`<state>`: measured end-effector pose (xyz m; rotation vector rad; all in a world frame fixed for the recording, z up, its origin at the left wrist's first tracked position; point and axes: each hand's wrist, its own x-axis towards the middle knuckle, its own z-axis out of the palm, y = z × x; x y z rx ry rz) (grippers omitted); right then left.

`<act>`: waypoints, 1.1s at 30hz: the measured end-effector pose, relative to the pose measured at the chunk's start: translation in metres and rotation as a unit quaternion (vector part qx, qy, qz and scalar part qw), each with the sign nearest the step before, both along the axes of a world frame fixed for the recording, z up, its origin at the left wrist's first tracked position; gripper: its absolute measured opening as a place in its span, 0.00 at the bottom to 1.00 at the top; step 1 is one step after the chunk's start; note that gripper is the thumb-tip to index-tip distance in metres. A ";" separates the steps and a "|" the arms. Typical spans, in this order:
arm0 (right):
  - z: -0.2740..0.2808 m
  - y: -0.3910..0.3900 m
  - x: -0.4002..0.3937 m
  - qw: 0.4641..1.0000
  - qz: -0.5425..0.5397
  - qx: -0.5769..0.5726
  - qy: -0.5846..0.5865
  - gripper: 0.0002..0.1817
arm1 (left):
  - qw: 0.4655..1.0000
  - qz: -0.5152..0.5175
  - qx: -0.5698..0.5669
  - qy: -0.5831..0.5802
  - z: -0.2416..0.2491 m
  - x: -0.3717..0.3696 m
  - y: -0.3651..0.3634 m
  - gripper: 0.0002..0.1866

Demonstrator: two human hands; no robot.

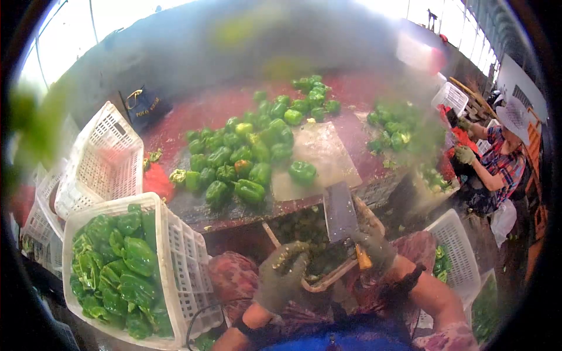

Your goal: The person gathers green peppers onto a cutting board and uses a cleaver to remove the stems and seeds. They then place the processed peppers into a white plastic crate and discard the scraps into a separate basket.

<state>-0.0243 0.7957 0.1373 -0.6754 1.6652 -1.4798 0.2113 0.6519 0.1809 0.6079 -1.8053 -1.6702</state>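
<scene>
My right hand (376,250), in a dirty work glove, grips a cleaver (341,212) by its wooden handle. The broad blade points up and away, over a container (331,277) with a pale rim in front of my lap. Dark green scraps lie inside that container. At its left side is my left hand (284,277), also gloved, with bits stuck to it. Its fingers are curled, and I cannot make out what they hold. Beyond the blade, one green bell pepper (302,172) rests on a pale cutting board (319,146), beside a heap of whole green peppers (234,153).
A white crate (184,263) of cut green peppers (120,269) stands on my left, with another white crate (99,155) behind it. To my right is a white crate (459,251). A co-worker (506,152) in a hat works farther right. Blurred patches hide parts of the view.
</scene>
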 end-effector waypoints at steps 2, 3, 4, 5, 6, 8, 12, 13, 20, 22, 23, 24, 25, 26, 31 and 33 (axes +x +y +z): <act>0.011 -0.011 -0.017 0.966 0.044 -0.001 0.253 0.16 | 0.993 0.015 0.103 0.048 0.007 -0.010 -0.012 0.09; -0.003 -0.020 -0.039 0.861 0.080 -0.037 0.500 0.16 | 0.995 0.036 0.078 0.043 0.010 -0.016 -0.019 0.09; -0.003 -0.031 -0.044 0.862 0.068 -0.036 0.500 0.16 | 0.993 0.039 0.092 0.066 0.012 -0.022 -0.026 0.09; -0.003 -0.042 -0.050 0.863 0.055 -0.036 0.500 0.16 | 0.991 0.054 0.100 0.072 0.011 -0.030 -0.036 0.09; 0.000 -0.055 -0.054 0.865 0.063 -0.014 0.498 0.16 | 0.989 0.067 0.108 0.074 0.010 -0.038 -0.045 0.09; 0.007 -0.081 -0.071 0.866 0.079 0.029 0.492 0.15 | 0.975 0.099 0.150 0.134 -0.003 -0.057 -0.068 0.09; 0.044 -0.121 -0.083 0.847 0.082 -0.024 0.525 0.14 | 0.951 0.120 0.254 0.131 -0.017 -0.077 -0.113 0.10; 0.052 -0.127 -0.082 0.849 0.085 -0.016 0.521 0.14 | 0.959 0.138 0.215 0.121 -0.029 -0.079 -0.124 0.10; -0.121 -0.156 -0.188 0.716 0.182 0.156 0.655 0.18 | 0.945 0.159 0.265 0.108 -0.038 -0.077 -0.151 0.07; -0.074 -0.159 -0.171 0.752 0.164 0.221 0.599 0.18 | 0.941 0.163 0.276 0.105 -0.031 -0.073 -0.155 0.07; -0.052 -0.158 -0.164 0.765 0.161 0.243 0.574 0.18 | 0.937 0.169 0.286 0.106 -0.029 -0.072 -0.155 0.07; -0.046 -0.157 -0.164 0.776 0.168 0.240 0.558 0.18 | 0.935 0.177 0.287 0.107 -0.029 -0.070 -0.157 0.07; -0.036 -0.159 -0.162 0.786 0.176 0.236 0.543 0.19 | 0.933 0.186 0.287 0.109 -0.030 -0.068 -0.161 0.07; -0.025 -0.160 -0.154 0.836 0.127 0.206 0.492 0.18 | 0.930 0.197 0.288 0.111 -0.030 -0.065 -0.163 0.07; -0.003 -0.160 -0.108 0.888 0.044 0.098 0.447 0.14 | 0.929 0.219 0.266 0.137 -0.037 -0.057 -0.178 0.11; 0.004 -0.161 -0.072 0.872 0.059 -0.002 0.487 0.15 | 0.914 0.250 0.282 0.153 -0.033 -0.056 -0.181 0.12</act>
